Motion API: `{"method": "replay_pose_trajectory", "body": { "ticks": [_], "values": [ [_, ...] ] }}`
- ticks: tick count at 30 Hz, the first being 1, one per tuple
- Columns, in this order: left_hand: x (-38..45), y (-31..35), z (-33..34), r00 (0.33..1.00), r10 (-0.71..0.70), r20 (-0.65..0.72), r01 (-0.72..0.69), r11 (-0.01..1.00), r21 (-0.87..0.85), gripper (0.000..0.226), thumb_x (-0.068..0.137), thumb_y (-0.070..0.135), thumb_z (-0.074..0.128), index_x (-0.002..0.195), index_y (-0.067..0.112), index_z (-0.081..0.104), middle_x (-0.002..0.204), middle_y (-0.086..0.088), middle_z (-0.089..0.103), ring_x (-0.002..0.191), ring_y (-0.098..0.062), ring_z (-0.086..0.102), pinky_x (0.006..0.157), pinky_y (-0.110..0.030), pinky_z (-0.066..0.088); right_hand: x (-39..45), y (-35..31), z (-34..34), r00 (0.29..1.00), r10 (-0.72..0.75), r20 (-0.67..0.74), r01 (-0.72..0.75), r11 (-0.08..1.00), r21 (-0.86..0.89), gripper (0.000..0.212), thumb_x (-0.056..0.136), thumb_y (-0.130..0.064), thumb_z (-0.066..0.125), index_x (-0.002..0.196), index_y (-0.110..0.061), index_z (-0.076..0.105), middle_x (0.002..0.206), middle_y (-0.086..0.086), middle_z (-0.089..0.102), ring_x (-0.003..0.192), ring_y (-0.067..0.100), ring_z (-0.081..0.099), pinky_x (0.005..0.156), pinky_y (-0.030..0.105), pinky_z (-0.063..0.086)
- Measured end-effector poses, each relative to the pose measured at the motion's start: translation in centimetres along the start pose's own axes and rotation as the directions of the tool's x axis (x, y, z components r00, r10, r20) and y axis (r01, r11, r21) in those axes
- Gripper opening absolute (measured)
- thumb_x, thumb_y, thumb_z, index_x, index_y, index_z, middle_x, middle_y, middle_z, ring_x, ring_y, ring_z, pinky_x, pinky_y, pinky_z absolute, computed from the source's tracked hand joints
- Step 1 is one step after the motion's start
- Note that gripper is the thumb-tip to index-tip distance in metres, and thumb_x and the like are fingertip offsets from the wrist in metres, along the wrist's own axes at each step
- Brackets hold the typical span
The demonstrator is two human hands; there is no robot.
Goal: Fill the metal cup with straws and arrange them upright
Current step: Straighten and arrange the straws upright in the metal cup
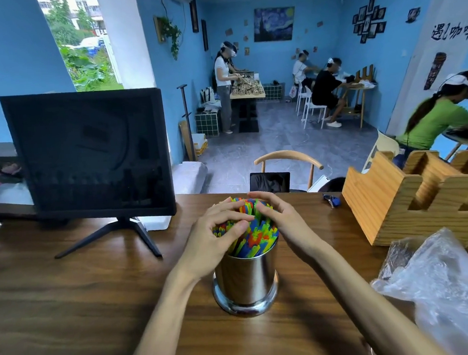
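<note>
A shiny metal cup [246, 280] stands upright on the wooden table [69, 302], near the middle of its near half. It is packed with colourful straws [255, 237] (blue, green, orange, yellow) that rise above its rim and fan slightly. The left hand [213, 243] curls round the left side of the bundle, fingers pressing the straw tops. The right hand [279, 221] cups the right side, its fingers bent over the far tops. Far left stands a dark monitor [91, 152]; to the right sit a wooden slotted holder [413, 199] and a crumpled plastic bag [446, 286].
</note>
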State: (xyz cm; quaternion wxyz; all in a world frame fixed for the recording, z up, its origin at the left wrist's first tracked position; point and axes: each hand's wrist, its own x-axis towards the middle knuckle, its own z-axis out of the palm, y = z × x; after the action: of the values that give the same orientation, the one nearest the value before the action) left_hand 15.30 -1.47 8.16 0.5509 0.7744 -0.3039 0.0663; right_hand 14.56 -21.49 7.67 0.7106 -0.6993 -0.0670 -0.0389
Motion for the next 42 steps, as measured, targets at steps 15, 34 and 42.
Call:
{"method": "replay_pose_trajectory", "body": {
  "ticks": [15, 34, 42],
  "values": [
    [0.4, 0.6, 1.4, 0.995, -0.017, -0.100, 0.017, 1.000, 0.003, 0.018, 0.101, 0.036, 0.058, 0.111, 0.040, 0.072, 0.125, 0.024, 0.063, 0.131, -0.004, 0.051, 0.109, -0.048, 0.044, -1.5, 1.6, -0.2, 0.995, 0.028, 0.098, -0.048, 0.977, 0.210, 0.061, 0.087, -0.012, 0.066, 0.145, -0.025, 0.052, 0.141, 0.005, 0.062, 0.132, 0.031, 0.057, 0.109, 0.043, 0.049],
    [-1.1, 1.3, 1.5, 0.967, 0.237, -0.097, -0.175, 0.889, 0.424, 0.019, 0.073, 0.056, 0.077, 0.084, 0.041, 0.078, 0.124, 0.028, 0.061, 0.135, -0.006, 0.035, 0.110, -0.028, 0.018, -2.1, 3.0, 1.3, 0.997, -0.009, -0.081, 0.021, 0.988, 0.152, 0.078, 0.073, -0.035, 0.080, 0.144, -0.032, 0.049, 0.144, 0.000, 0.057, 0.133, 0.024, 0.056, 0.116, 0.050, 0.041],
    [-0.6, 1.9, 1.9, 0.978, 0.193, -0.074, -0.137, 0.873, 0.467, 0.026, 0.072, 0.064, 0.069, 0.078, 0.040, 0.077, 0.117, 0.028, 0.063, 0.128, -0.011, 0.036, 0.106, -0.048, 0.028, -3.3, 3.3, 2.0, 0.989, 0.011, -0.147, 0.008, 0.991, 0.131, 0.088, 0.071, -0.068, 0.080, 0.144, -0.040, 0.041, 0.153, 0.001, 0.048, 0.137, 0.018, 0.053, 0.119, 0.051, 0.036]
  ]
}}
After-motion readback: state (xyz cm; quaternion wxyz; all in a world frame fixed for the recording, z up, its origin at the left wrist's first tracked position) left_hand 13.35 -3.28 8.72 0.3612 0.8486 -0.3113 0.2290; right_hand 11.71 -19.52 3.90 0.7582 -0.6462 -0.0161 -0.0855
